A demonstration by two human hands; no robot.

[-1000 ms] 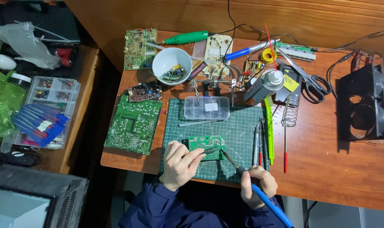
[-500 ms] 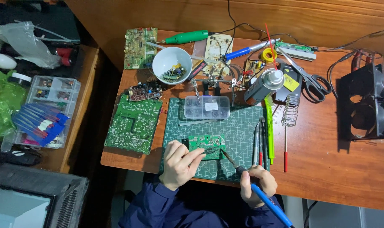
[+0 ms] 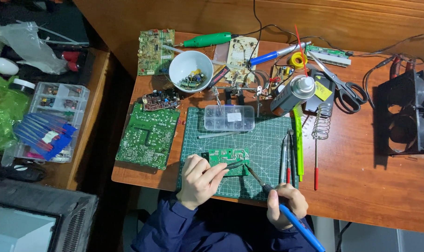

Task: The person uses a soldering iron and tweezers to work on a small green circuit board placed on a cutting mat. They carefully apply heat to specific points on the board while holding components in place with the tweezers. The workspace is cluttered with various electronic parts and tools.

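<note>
— What's spread out here, biggest first?

— A brown wooden desk (image 3: 370, 186), and on its near edge a dark green gridded cutting mat (image 3: 268, 135). Left of the mat lies a large green circuit board (image 3: 149, 135); at the far right stands a black double fan unit (image 3: 404, 112). Behind the mat are a white ceramic bowl of loose parts (image 3: 189, 67) and a clear plastic lidded box (image 3: 229, 117).

— And the piece being worked on?

— A small green rectangular circuit board (image 3: 226, 156), flat on the mat near its front edge, between the two hands.

— How would it handle?

— Light and stiff, I'd judge, and easy to skid on the mat unless it is pinned. The soldered joints and mounted parts look delicate, so the bare edges are the safest place to hold it.

— What are the hands doing?

— The left hand (image 3: 199, 179) sits at the board's near left corner, fingers curled and pinching slim metal tweezers (image 3: 234, 164) whose tips lie on the board. The right hand (image 3: 286, 205) is off the board, just past the mat's front right, wrapped closed around a blue-handled soldering iron (image 3: 296, 224); its dark tip reaches up-left to the board's right edge, close to the tweezer tips.

— Anything close by?

— Several thin hand tools and a yellow-green plastic brush (image 3: 298, 140) lie side by side on the mat's right margin, just above the right hand.
</note>
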